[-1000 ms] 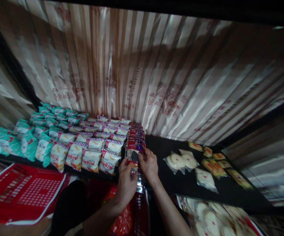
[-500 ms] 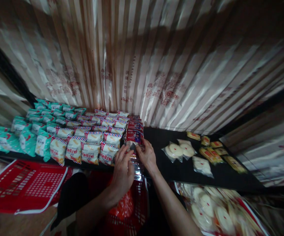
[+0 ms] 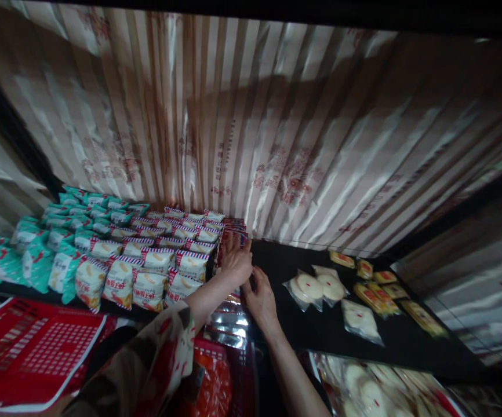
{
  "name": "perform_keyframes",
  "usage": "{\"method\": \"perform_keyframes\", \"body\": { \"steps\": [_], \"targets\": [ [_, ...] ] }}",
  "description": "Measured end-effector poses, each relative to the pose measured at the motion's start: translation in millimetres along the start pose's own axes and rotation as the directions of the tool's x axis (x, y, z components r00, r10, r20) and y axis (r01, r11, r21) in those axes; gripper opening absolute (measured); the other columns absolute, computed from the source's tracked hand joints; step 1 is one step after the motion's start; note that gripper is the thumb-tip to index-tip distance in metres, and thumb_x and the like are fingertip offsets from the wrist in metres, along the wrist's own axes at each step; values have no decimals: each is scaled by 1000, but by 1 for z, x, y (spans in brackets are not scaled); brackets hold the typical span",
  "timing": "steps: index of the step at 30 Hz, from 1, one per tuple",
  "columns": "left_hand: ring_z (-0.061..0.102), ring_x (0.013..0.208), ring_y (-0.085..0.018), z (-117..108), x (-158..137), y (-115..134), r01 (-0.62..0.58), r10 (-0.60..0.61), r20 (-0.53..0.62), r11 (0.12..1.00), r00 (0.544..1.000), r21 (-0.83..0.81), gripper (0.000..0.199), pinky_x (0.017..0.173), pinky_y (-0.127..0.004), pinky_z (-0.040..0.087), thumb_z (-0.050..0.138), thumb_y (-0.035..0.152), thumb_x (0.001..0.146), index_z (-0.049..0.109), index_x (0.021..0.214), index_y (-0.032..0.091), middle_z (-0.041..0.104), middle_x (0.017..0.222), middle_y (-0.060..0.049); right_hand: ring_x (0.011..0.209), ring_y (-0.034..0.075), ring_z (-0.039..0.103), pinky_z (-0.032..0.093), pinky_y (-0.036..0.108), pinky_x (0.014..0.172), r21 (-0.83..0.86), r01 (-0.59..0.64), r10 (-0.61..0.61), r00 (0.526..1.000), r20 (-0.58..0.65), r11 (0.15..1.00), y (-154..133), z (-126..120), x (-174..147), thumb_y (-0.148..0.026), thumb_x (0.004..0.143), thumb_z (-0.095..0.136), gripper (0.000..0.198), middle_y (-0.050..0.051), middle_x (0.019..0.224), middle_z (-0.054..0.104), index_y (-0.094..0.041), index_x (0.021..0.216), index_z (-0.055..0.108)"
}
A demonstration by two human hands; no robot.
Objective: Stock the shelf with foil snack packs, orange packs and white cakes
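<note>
The left hand [image 3: 236, 263] lies spread over the row of dark red packets [image 3: 236, 222], its fingers extended toward the row's far end and gripping nothing visible; the right hand [image 3: 262, 301] is just beside the row's right edge, fingers loosely bent, and whether they pinch a packet is too dim to say; a patterned sleeve [image 3: 164, 353] covers the left forearm. The row runs back along the black shelf [image 3: 272, 260], with shiny silver wrapping [image 3: 227, 327] at its near end; white packets with striped edges [image 3: 149, 286] stand in rows just left of it, teal bags [image 3: 62, 269] beyond them; well to the right lie clear bags of white discs [image 3: 309, 286] and small yellow packets [image 3: 366, 298]; a red basket [image 3: 51, 347] sits below at left; pleated, shiny sheeting [image 3: 216, 116] hangs behind.
</note>
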State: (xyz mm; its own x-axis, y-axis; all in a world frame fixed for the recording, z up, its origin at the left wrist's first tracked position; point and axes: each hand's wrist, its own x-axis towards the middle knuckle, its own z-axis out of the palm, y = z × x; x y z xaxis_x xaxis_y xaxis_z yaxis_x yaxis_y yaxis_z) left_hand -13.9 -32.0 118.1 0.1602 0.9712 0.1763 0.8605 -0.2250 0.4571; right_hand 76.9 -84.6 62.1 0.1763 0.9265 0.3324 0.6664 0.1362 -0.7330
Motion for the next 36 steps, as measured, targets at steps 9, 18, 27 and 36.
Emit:
{"method": "perform_keyframes", "body": {
  "steps": [9, 18, 27, 36],
  "targets": [
    [11, 139, -32, 30, 24, -15, 32, -35, 28, 992, 999, 122, 51, 111, -51, 5, 36, 41, 88, 40, 136, 22, 30, 147, -10, 117, 28, 49, 37, 45, 100, 32, -36, 35, 999, 35, 999, 9, -3, 2, -39, 80, 43, 44, 18, 121, 57, -12, 107, 63],
    [16, 137, -34, 31, 17, -16, 102, -108, 65, 990, 992, 94, 52, 105, -61, 17, 35, 41, 87, 38, 136, 23, 27, 149, -11, 116, 25, 49, 38, 44, 100, 83, -8, 10, 1000, -24, 997, 16, -1, 25, -33, 77, 42, 40, 15, 121, 56, -15, 106, 64],
    [8, 139, -34, 31, 19, -14, 166, -189, 163, 976, 968, 144, 64, 100, -64, 26, 35, 54, 83, 26, 141, 29, 16, 153, -6, 112, 24, 52, 39, 44, 99, 113, 26, -16, 996, -83, 993, 33, 11, 37, -29, 76, 42, 35, 13, 113, 61, -16, 99, 65],
    [8, 139, -32, 37, 21, -18, 137, -167, 162, 974, 973, 180, 56, 99, -62, 31, 30, 43, 87, 26, 141, 28, 14, 153, -5, 119, 23, 48, 38, 44, 102, -44, 219, -222, 973, -58, 975, 15, 16, 76, -25, 84, 35, 38, 12, 124, 57, -15, 108, 64]
  ]
}}
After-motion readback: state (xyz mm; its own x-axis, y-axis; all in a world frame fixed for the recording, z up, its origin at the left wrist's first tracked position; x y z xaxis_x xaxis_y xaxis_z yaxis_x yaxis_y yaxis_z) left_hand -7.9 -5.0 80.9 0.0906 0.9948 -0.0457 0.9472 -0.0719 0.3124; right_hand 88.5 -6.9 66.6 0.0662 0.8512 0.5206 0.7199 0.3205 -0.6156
